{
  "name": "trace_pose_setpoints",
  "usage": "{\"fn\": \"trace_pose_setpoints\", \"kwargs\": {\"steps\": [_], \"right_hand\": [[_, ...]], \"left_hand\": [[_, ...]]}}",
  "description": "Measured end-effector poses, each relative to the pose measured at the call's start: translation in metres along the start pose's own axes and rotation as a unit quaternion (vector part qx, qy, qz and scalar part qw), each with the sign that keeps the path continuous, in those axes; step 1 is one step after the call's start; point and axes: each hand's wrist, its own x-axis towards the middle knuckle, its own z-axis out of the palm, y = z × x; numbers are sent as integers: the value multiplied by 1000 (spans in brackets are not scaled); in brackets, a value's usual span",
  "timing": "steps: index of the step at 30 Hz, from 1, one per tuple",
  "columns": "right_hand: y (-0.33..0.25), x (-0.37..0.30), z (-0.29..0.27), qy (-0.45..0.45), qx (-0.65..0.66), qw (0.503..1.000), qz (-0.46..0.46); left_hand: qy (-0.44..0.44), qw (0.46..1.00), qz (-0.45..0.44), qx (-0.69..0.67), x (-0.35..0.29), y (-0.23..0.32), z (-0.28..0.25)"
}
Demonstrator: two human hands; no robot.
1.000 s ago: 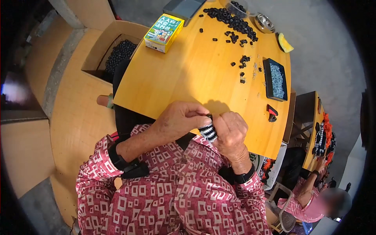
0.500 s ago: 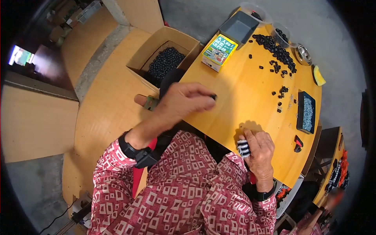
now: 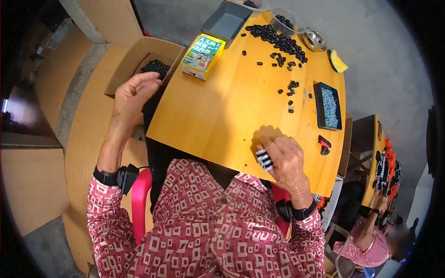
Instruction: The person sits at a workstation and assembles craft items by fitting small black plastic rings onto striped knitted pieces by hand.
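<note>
My left hand (image 3: 132, 99) is raised beside the table's left edge, fingertips over a cardboard box (image 3: 121, 76) of small round black parts (image 3: 156, 67). Its thumb and fingers are drawn together in a pinch; the dark box behind hides whatever is between them. My right hand (image 3: 285, 160) rests curled on the near part of the yellow wooden table (image 3: 208, 111), knuckles up. At its thumb side shows a black-and-white striped knitted piece (image 3: 264, 160); whether it is worn or held I cannot tell. What the curled fingers enclose is hidden.
Toward the back are a grey tray (image 3: 227, 21), a yellow-green carton (image 3: 204, 55), a clear tub (image 3: 282, 22) and loose black parts (image 3: 278, 39). Right lie a metal bowl (image 3: 315, 40), a yellow wedge (image 3: 339, 61), a black tray of screws (image 3: 328, 105) and a red-black tool (image 3: 324, 144). Another person (image 3: 371, 243) sits lower right.
My left hand has moved left from above the table to the cardboard box, after pinching a small black part. My right hand keeps its place by the near edge. The whole view has shifted.
</note>
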Motion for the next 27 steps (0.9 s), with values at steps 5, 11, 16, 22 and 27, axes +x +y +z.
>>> {"fn": "trace_pose_setpoints", "kwargs": {"steps": [5,11,16,22,27], "right_hand": [[37,18,-37,27,-57,997,33],[86,47,-19,45,-42,992,112],[105,62,5,10,-112,993,32],[86,67,1,31,-90,995,3],[28,52,-4,112,99,989,-20]], "left_hand": [[-188,981,27,32,-28,28,54],[-332,941,-54,-33,-50,23,105],[-352,933,-69,-15,-52,26,122],[-313,946,-86,-9,-43,26,132],[-240,937,-161,-193,-36,20,150]]}}
